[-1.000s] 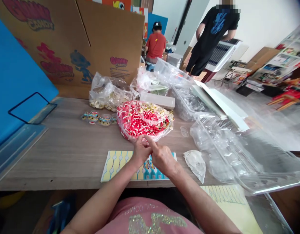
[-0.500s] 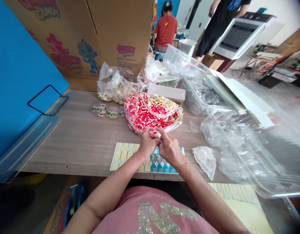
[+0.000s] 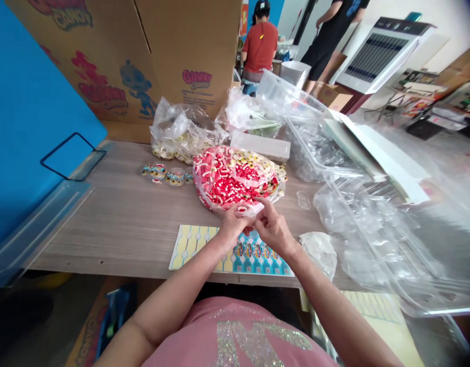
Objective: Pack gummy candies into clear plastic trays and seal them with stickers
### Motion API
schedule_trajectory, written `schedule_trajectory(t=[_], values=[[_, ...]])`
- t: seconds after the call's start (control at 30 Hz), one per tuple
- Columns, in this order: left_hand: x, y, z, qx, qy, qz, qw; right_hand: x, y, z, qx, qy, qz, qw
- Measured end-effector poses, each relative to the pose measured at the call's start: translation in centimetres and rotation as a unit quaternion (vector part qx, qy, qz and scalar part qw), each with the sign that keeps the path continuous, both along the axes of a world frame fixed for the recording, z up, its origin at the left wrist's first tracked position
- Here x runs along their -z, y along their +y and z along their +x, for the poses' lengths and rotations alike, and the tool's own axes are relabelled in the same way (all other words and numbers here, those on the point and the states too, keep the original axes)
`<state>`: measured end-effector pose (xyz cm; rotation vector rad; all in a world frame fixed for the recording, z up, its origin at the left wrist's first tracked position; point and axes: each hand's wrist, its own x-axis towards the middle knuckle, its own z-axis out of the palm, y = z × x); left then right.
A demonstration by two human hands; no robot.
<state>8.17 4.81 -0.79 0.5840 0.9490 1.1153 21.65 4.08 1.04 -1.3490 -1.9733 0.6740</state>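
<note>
My left hand [image 3: 230,225] and my right hand [image 3: 272,228] meet at the near edge of a clear bag of red and white candies [image 3: 237,177] on the wooden table [image 3: 120,219]. Together the fingertips pinch a small clear capsule with a red and white candy in it [image 3: 244,209]. Under both hands lies a sticker sheet [image 3: 227,252], yellow on the left and blue with printed labels on the right. Several small filled capsules [image 3: 166,175] sit in a row left of the bag.
A second bag of pale candies [image 3: 181,137] and a white box [image 3: 260,145] lie behind. Clear plastic trays and bags [image 3: 357,214] crowd the right side. A large printed carton [image 3: 143,56] and a blue board [image 3: 24,112] stand at left. Two people stand far behind.
My hands drew back slightly from the bag toward me, still pinched together on the small piece. The view tilted down between the first two frames.
</note>
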Motion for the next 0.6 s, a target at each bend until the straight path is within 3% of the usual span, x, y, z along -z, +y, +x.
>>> schedule_trajectory(t=[0.17, 0.33, 0.37, 0.43, 0.53, 0.6], values=[[0.7, -0.1, 0.8, 0.026, 0.001, -0.016, 1.000, 0.8, 1.3, 0.6, -0.009, 0.025, -0.028, 0.999], [0.7, -0.7, -0.6, -0.002, 0.012, -0.039, 0.999, 1.9, 1.1, 4.9, 0.147, 0.100, -0.010, 0.984], [0.4, -0.9, -1.2, 0.006, 0.013, -0.039, 0.999, 1.8, 0.4, 5.5, 0.162, 0.072, 0.004, 0.984], [-0.5, -1.4, -2.5, 0.030, 0.012, -0.041, 0.999, 1.4, -1.2, 5.8, 0.128, -0.032, 0.031, 0.991], [-1.7, -2.1, -3.9, 0.059, -0.014, -0.057, 0.997, 1.2, -2.9, 4.0, 0.041, -0.187, 0.041, 0.981], [-2.0, -2.6, -4.3, 0.068, -0.045, -0.071, 0.994, 1.7, -3.1, 2.7, 0.032, -0.247, 0.020, 0.968]])
